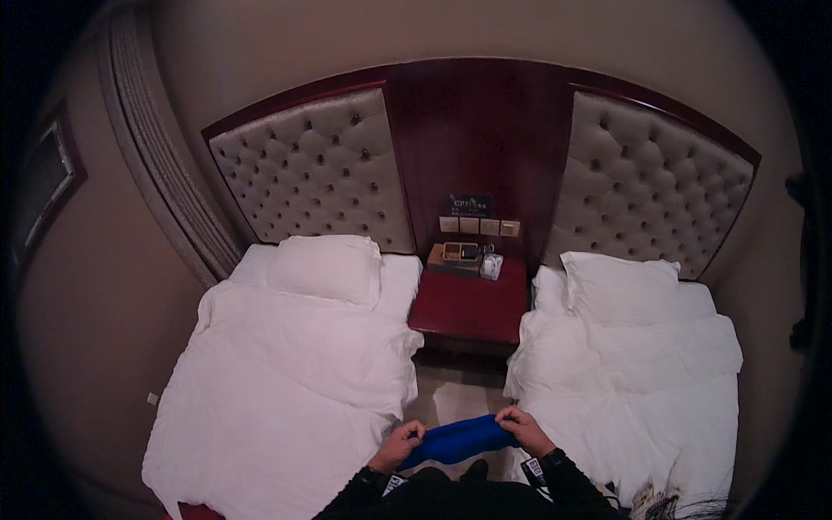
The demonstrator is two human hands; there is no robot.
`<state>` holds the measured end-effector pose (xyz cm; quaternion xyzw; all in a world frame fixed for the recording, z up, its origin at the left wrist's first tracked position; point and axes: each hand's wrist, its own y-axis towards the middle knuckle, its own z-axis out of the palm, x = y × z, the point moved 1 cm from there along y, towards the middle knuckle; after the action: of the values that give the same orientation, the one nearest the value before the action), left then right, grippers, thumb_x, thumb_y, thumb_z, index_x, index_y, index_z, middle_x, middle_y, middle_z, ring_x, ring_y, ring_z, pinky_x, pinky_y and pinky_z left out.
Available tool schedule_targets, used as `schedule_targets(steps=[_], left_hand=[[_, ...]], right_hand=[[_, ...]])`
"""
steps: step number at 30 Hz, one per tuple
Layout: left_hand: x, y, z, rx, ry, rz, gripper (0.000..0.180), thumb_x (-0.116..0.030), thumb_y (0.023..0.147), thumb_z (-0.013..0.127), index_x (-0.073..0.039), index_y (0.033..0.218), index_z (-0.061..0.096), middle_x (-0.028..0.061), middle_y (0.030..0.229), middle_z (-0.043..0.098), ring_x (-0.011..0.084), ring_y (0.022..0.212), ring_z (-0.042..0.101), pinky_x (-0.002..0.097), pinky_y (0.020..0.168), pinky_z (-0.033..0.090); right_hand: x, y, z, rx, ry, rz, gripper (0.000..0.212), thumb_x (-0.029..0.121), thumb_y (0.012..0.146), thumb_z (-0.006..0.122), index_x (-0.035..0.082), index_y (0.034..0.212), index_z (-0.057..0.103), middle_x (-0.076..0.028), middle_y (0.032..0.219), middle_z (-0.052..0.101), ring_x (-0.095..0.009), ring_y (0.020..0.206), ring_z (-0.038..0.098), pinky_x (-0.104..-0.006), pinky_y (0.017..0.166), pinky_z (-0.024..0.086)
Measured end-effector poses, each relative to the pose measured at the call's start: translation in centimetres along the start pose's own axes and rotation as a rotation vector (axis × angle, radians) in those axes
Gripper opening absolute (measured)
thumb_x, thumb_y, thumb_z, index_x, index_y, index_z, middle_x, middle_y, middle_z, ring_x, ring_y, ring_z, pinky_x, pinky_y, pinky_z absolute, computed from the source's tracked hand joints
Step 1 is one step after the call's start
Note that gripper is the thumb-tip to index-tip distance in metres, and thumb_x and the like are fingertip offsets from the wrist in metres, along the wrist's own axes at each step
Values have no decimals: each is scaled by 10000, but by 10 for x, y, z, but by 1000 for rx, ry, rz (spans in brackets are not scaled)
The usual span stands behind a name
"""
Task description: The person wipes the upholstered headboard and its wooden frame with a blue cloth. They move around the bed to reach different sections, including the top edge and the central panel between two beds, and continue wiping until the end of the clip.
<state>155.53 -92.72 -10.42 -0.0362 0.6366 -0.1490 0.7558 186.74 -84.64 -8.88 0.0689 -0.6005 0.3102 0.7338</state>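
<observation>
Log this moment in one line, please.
left hand: holds blue cloth, left end | right hand: holds right end | cloth: spread between hands | around: left bed, right bed, nightstand between

Dim, muted light here, and a grainy picture! Black rings the fisheye rim, the red headboard [477,130] bowing upward.

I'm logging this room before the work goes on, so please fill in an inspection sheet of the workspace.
Surface: red nightstand between the left bed and right bed, both with white bedding.
Job's things: blue cloth, held stretched out above the floor.
Clutter: box-like organiser and small white item at the nightstand's back.
Hands: left hand and right hand each pinch one end of the cloth.
Cables: nothing clearly seen; lower edge too dark to tell.
Surroundings: tufted headboards, switches, curtain.
</observation>
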Motion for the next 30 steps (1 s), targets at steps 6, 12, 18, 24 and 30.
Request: schedule_targets(steps=[6, 12, 18, 24, 30], left_hand=[[1, 79, -14, -89, 90, 15, 112, 7, 852, 531, -26, 854, 638, 77, 1026, 660, 198, 998, 594, 302, 942, 441], [-35, 206, -61, -111, 66, -113, 116, -19, 941, 571, -18, 973, 683, 34, 956, 667, 149, 913, 602, 304, 891, 475], [-164, 402, -109, 195, 431, 320, 197, -121, 920, 683, -32, 1094, 662, 71, 1108, 662, 177, 1067, 598, 335, 964, 471], [-342, 556, -120, 67, 758, 753, 225, -70, 812, 692, -24, 1024, 633, 155, 1076, 648, 300, 1059, 617, 394, 963, 482], [-506, 639, -93, -262, 804, 1258, 316, 19, 779, 677, -20, 1071, 562, 205, 1067, 551, 419, 1031, 568, 465, 905, 486]], right_hand=[[43, 89, -49, 138, -288, 37, 157, 87, 984, 543, 50, 1020, 691, -20, 1047, 657, -135, 985, 584, -283, 930, 455], [96, 198, -77, 189, -506, -32, 190, 89, 980, 533, 57, 1069, 697, -33, 1062, 681, -140, 982, 603, -285, 917, 471], [212, 311, -118, -56, -782, -108, 185, 73, 927, 569, 49, 1046, 709, -69, 1002, 707, -155, 936, 641, -300, 846, 513], [368, 426, -135, -308, -1259, -742, 264, 181, 875, 658, 39, 1097, 678, -173, 1067, 677, -356, 1024, 627, -427, 919, 502], [533, 510, -127, -657, -1469, -902, 348, 217, 877, 715, 20, 1146, 616, -215, 1083, 617, -400, 1032, 606, -456, 904, 502]])
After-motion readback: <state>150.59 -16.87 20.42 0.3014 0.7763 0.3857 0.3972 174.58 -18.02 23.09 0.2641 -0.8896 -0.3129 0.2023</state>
